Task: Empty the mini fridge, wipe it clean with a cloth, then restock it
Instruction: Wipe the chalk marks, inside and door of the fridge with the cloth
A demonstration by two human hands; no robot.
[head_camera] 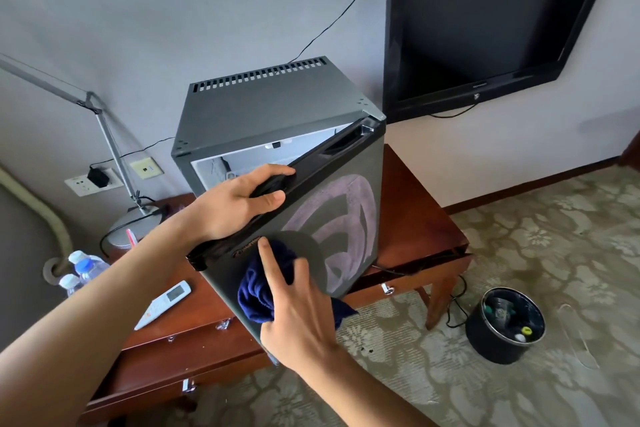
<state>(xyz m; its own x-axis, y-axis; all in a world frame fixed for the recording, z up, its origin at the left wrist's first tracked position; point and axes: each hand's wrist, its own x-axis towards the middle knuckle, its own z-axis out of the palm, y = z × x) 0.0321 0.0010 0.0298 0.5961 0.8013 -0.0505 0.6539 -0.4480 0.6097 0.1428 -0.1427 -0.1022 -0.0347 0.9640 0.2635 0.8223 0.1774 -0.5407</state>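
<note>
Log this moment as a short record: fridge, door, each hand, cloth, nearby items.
fridge: mini fridge on a wooden desk
door: door ajar, smeared wipe marks on its front
left hand: left hand grips the door's top edge
right hand: right hand presses a cloth on the door front
cloth: dark blue cloth
nearby: water bottles, remote, bin on the carpet
</note>
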